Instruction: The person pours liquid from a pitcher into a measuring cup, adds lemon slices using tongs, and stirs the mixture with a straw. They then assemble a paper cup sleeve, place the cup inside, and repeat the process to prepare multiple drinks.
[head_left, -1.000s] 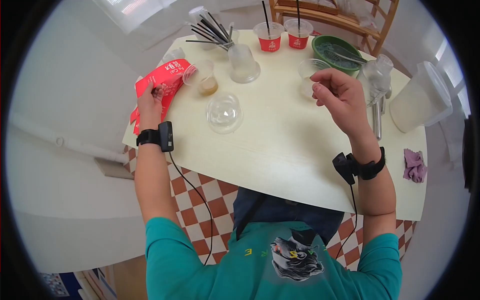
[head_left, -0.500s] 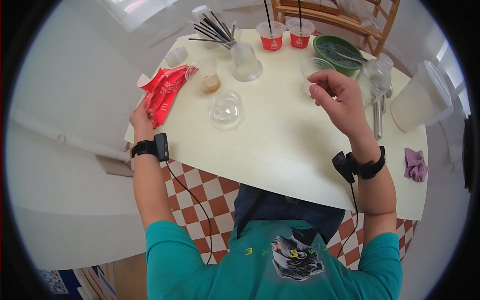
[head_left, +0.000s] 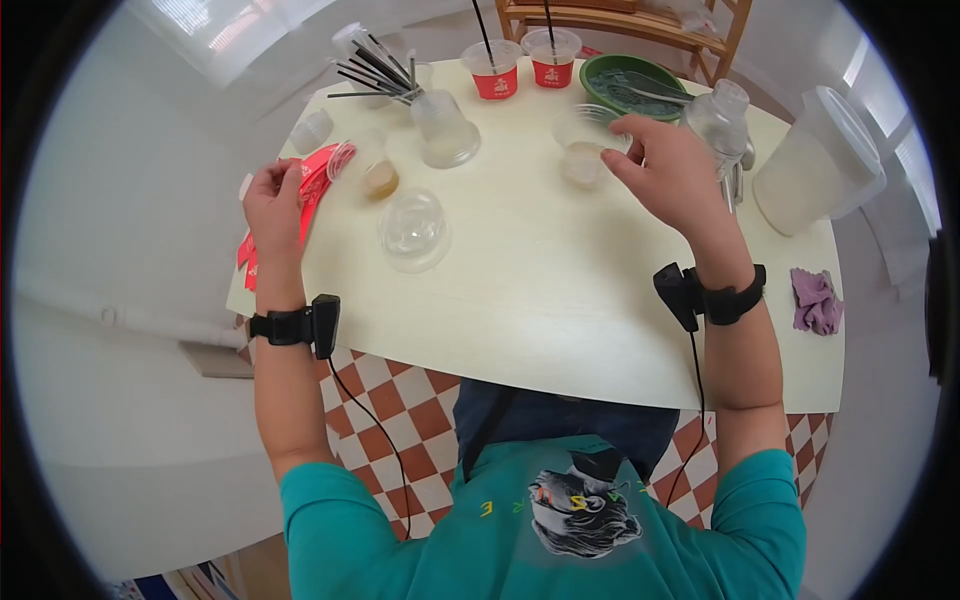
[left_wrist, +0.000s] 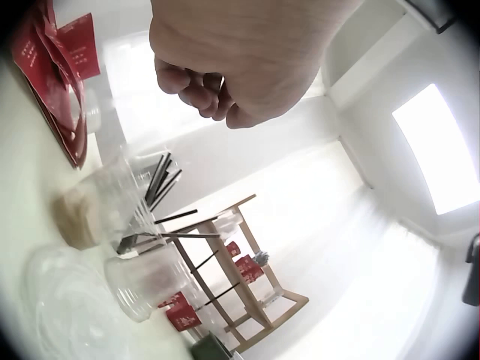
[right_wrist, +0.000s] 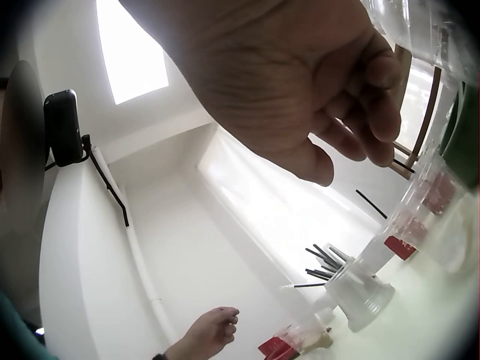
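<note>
My left hand (head_left: 272,205) is raised over the red printed paper strips (head_left: 315,180) at the table's left, hiding part of them in the head view. Its fingers (left_wrist: 196,94) are loosely curled, with nothing between them in the left wrist view. Beside the strips stands a clear cup with brown liquid (head_left: 381,182) in its bottom. A clear domed lid (head_left: 413,230) lies nearer the body. On the other side, my right hand (head_left: 675,170) hovers with bent, relaxed fingers and thumb apart, holding nothing. Its fingertips overlap the rim of another clear cup (head_left: 582,165) in the head view.
Black straws (head_left: 375,72) fan out behind an upside-down clear cup (head_left: 447,135). Two red-labelled cups (head_left: 495,82) with straws stand at the back. Rightward are a green bowl (head_left: 610,75), a clear bottle (head_left: 718,120), a large plastic pitcher (head_left: 810,170) and a purple cloth (head_left: 817,302).
My left hand has come up from the near end of the red strips, its fingers now off them. My right hand's fingers have straightened slightly. The head view has shifted, moving the table's things leftward.
</note>
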